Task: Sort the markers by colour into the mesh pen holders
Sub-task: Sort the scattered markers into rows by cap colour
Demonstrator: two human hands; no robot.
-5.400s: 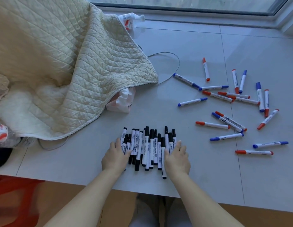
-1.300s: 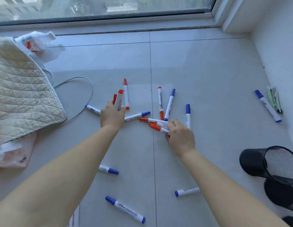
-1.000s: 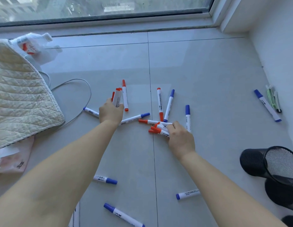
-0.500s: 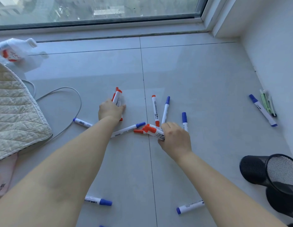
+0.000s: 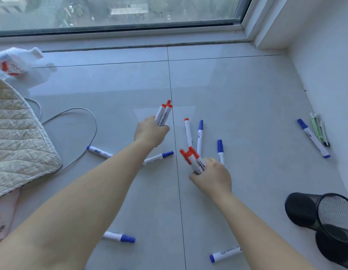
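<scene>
Both hands are over the middle of the tiled bench [image 5: 237, 106], and both are loaded with red. The left hand [image 5: 149, 132] has its fingers wrapped round a small bunch of red-capped markers [image 5: 163, 114], caps pointing toward the window edge, lifted just left of the centre tile seam. The right hand [image 5: 212, 177] grips a second bundle of red-capped markers [image 5: 191, 157], fingers curled tight round the white barrels, caps fanned up and to the left.

One red-capped marker [image 5: 188, 131] lies loose on the bench just beyond the right hand, and right beside it, nearly parallel, lies a blue-capped marker [image 5: 199, 136]. Another blue one [image 5: 220, 152] sits just right of those, its lower end hidden by the right hand's fingers. A blue marker [image 5: 157, 157] lies partly under the left forearm, another [image 5: 98, 152] is out toward the quilt. Two more blue ones rest near the front edge: one [image 5: 119, 237] left of the seam, one [image 5: 224, 253] right of it by the right forearm.

Over by the right-hand wall a blue marker [image 5: 313, 138] lies beside a pale green pen [image 5: 317, 128]. The black mesh pen holders [image 5: 323, 215] lie tipped on their sides at the front right corner. On the left edge: a quilted blanket [image 5: 19, 137], a grey cable [image 5: 85, 121] looping out from it, and a white plastic bottle [image 5: 15, 64] near the window.
</scene>
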